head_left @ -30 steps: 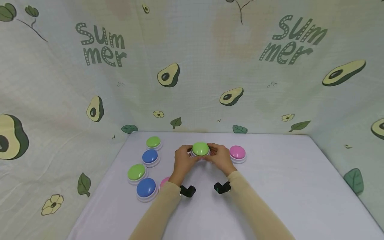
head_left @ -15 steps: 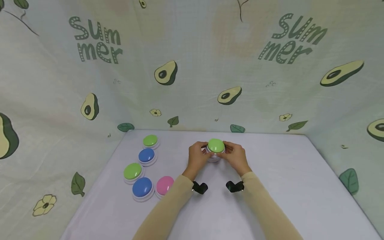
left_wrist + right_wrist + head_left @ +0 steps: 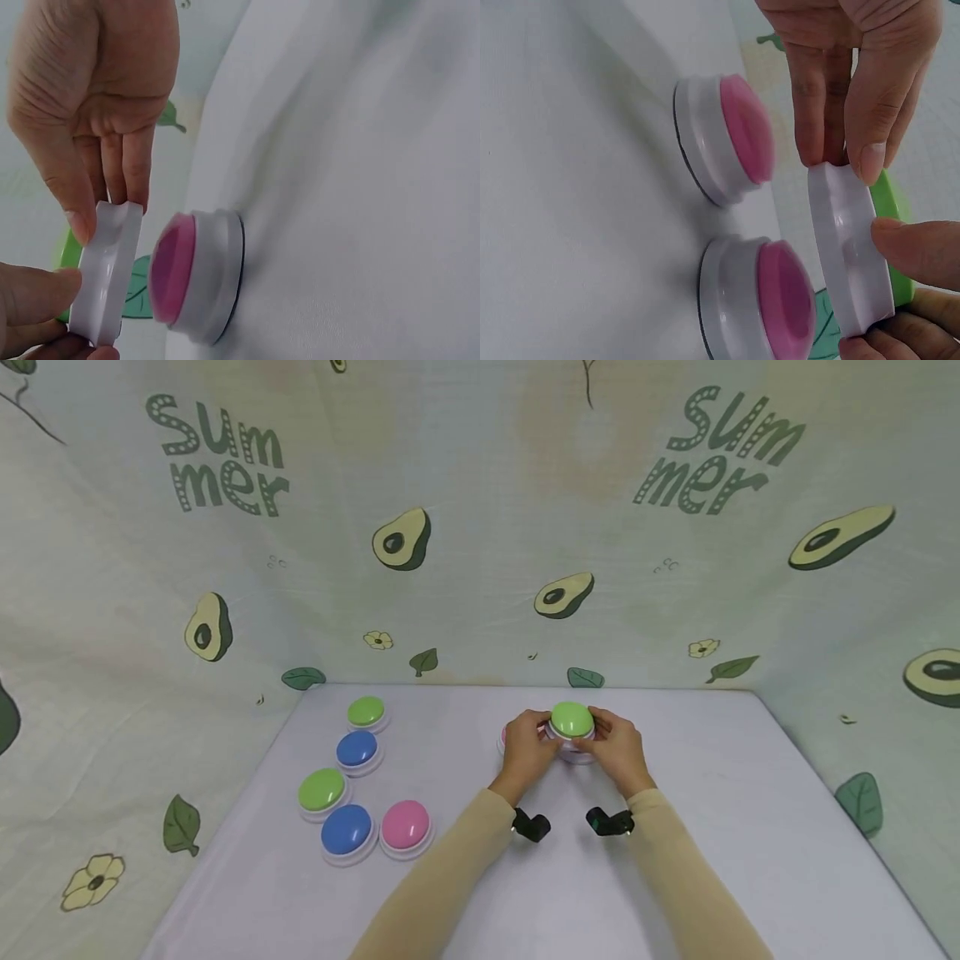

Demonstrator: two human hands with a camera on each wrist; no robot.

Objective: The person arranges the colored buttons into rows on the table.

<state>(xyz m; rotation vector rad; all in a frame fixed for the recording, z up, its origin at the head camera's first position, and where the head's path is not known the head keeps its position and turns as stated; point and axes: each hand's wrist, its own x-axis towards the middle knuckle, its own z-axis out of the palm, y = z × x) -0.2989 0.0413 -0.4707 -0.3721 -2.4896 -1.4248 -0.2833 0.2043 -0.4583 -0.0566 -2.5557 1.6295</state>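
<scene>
A green-domed push button (image 3: 572,719) with a white base is held up between both hands. The left hand (image 3: 527,752) grips its left side and the right hand (image 3: 621,750) its right, thumbs on the near side and fingers round the edge. Below it on the table stands a pink push button (image 3: 171,270); the left wrist view shows a gap between the two. Another pink push button (image 3: 748,131) stands beside that one, in the head view mostly hidden behind the left hand.
Farther left are two green push buttons, one at the back (image 3: 365,711) and one nearer (image 3: 321,789). Two blue push buttons, back (image 3: 356,747) and front (image 3: 346,828), and a pink push button (image 3: 405,824) stand there too. A patterned cloth backs the white table (image 3: 750,860).
Both hands have carried the green button to the right, from above one pink button to above the other. The left forearm no longer covers the front pink button. The head view has shifted slightly.
</scene>
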